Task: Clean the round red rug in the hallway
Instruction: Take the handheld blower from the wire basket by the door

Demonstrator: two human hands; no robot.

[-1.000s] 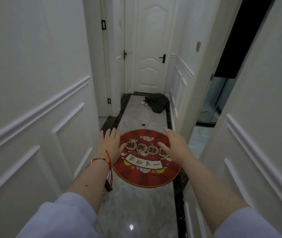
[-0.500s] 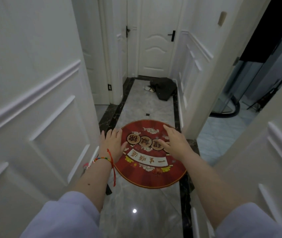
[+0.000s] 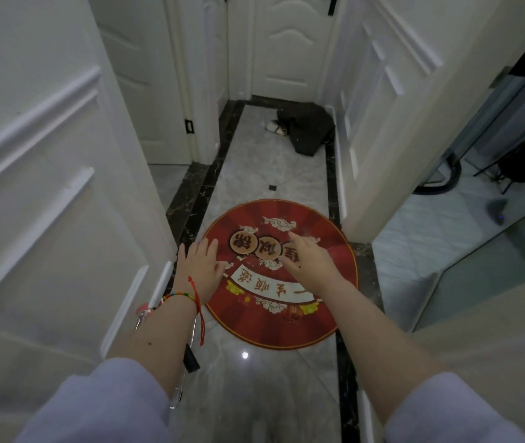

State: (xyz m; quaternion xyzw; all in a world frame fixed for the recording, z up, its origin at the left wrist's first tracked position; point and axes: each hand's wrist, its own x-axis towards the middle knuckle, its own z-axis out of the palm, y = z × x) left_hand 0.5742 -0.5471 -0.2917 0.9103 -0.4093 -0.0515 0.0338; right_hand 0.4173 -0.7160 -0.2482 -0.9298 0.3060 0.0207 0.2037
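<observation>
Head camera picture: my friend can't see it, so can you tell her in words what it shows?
Two bare hands, the left hand and right hand, reach out open over a round red rug on a shiny grey hallway floor. White panelled walls line both sides, and a dark bag lies near a closed white door at the far end.

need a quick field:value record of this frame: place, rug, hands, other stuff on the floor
place: narrow hallway, white panelled walls, glossy grey marble floor with dark border
rug: round red rug flat on the floor, banner and coin motifs, lettering upside down to the camera
left hand: held out over the rug's left edge, fingers straight, no grip; contact cannot be told
right hand: held out over the rug's centre, fingers relaxed, empty
wrist: coloured bracelets on the left wrist
far end: dark bag and a pale shoe before a closed white door
</observation>
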